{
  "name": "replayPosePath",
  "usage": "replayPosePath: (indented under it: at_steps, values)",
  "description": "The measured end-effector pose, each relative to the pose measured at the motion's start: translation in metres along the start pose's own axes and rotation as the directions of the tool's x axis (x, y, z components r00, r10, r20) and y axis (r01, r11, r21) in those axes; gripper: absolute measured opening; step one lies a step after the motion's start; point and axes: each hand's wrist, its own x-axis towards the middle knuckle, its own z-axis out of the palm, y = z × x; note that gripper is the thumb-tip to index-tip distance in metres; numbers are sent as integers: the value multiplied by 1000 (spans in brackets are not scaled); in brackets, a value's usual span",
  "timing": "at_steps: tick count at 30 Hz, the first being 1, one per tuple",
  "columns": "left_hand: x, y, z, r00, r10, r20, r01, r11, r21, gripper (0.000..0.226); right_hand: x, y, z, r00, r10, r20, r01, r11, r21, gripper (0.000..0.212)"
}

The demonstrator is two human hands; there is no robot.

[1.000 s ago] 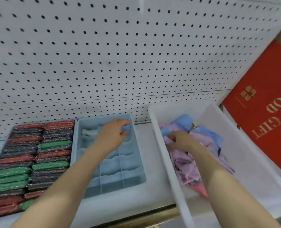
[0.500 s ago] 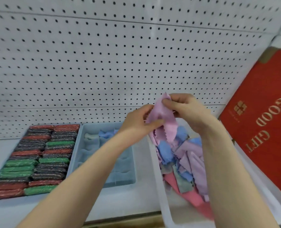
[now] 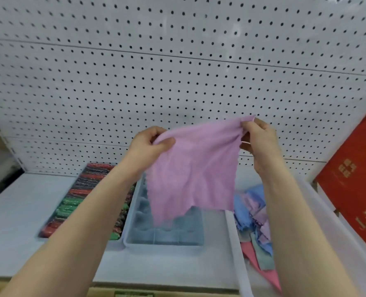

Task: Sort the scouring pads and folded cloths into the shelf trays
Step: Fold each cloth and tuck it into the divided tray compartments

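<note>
A pink cloth (image 3: 194, 170) hangs spread open in the air in front of the pegboard. My left hand (image 3: 149, 144) pinches its upper left corner and my right hand (image 3: 258, 137) pinches its upper right corner. Below it stands a blue divided tray (image 3: 165, 236), partly hidden by the cloth. Left of that tray lies a tray of red, green and dark scouring pads (image 3: 75, 202). A white bin (image 3: 233, 243) at the right holds a heap of loose blue, pink and grey cloths (image 3: 255, 221).
A white pegboard wall (image 3: 177, 71) rises behind the shelf (image 3: 17, 221). A red gift box (image 3: 353, 189) leans at the far right beside the bin. The shelf's front edge runs along the bottom of the view.
Both hands have lifted the pink cloth higher and pulled it apart from a bunched fold into a spread sheet. The view has tilted upward.
</note>
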Motion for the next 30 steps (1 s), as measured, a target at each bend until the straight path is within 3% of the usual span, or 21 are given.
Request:
replayPosePath:
  at_steps: [7,13,20,23,27,28,30]
  values:
    - [-10,-5,-29,981,-103,163,122,986,-113,30,-6,14,35,988,128,84,-128,992,-9,20]
    - [-11,-12,-48,975,-182,126,193,978,-75,20,-11,21,38,979,67,192,-46,993,-112,21]
    - [-2,-14,-63,991,-114,69,123,981,-152,9,-7,20,29,972,-44,230,57,997,-52,30]
    - [1,-16,-79,977,-112,181,153,962,-227,10,-4,12,23,945,-66,319,61,998,28,16]
    - [4,-21,-104,905,-172,388,302,903,-304,14,0,6,16,866,-54,496,-7,993,120,30]
    - [7,-24,-105,910,-207,359,320,901,-291,14,2,8,18,865,-40,500,-11,995,99,32]
    - [14,-28,-99,943,-290,162,324,913,-249,12,9,16,31,908,-21,419,51,997,-62,28]
